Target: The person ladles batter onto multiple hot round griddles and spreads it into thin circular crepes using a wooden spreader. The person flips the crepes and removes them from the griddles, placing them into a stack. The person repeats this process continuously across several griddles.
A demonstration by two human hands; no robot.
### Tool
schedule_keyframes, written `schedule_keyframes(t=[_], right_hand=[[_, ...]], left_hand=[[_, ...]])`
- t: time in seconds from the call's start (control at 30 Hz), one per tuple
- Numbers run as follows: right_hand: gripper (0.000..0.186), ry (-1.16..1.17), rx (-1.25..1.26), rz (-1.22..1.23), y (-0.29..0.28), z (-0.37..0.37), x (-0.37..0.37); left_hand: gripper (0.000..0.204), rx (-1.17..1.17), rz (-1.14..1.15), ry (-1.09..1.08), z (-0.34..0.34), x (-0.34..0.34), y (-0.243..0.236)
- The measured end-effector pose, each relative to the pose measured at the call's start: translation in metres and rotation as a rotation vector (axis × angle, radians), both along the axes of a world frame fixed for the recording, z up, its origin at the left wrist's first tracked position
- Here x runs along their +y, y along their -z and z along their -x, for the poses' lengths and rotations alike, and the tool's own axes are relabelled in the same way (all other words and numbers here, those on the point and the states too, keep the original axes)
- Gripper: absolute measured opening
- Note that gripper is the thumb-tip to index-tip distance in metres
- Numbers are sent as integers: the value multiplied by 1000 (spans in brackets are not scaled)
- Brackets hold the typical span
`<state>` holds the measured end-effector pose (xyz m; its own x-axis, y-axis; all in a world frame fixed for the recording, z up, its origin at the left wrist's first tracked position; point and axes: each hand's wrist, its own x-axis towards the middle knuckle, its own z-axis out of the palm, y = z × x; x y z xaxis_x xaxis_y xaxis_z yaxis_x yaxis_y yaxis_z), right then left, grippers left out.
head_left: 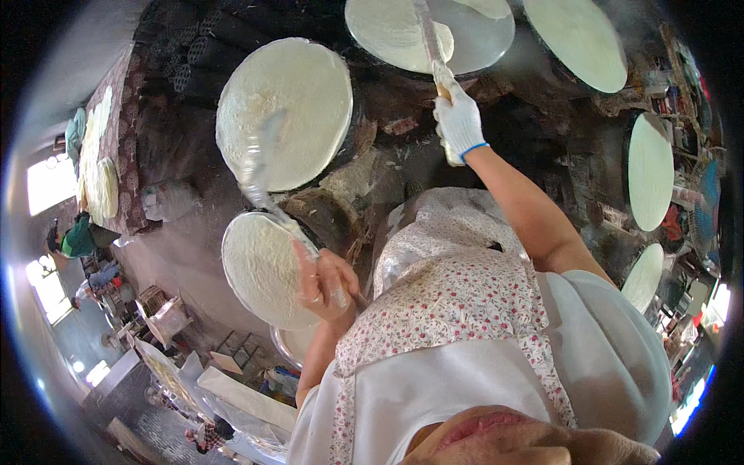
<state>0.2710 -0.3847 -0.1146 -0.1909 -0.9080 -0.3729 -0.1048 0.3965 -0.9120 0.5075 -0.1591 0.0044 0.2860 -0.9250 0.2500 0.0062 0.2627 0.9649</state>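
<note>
My bare left hand [329, 285] is closed around a long, pale, batter-smeared tool [263, 174], blurred by motion. Its far end lies over a large round griddle [287, 101] covered with white batter. Just beside that hand is a smaller round griddle [263, 271], also coated white. Reaching far ahead, my right hand [459, 116], in a white knit glove, grips a long flat scraper [430, 35]. The scraper's blade crosses the far griddle [484, 39], where white batter covers the left part and grey surface shows on the right.
More white-coated round griddles stand at the upper right [581, 43] and right [649, 172]. Pale sheets [105, 167] hang at the left wall. A metal bowl [291, 341] sits near my left forearm. Other people [205, 435] are in the background at left.
</note>
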Motion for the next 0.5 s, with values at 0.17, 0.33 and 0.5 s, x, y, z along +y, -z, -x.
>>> schedule_keyframes(t=[0.17,0.33,0.5], right_hand=[[33,-105,528,486,81,-40,-39],[43,12,-21,-135,8,31,5],[21,228,-703,-154,5,10,-7]], left_hand=[[54,-289,-281,89,-9,11,13],[57,-160,-395,263,-24,36,33],[61,-337,-560,231,10,13,25]])
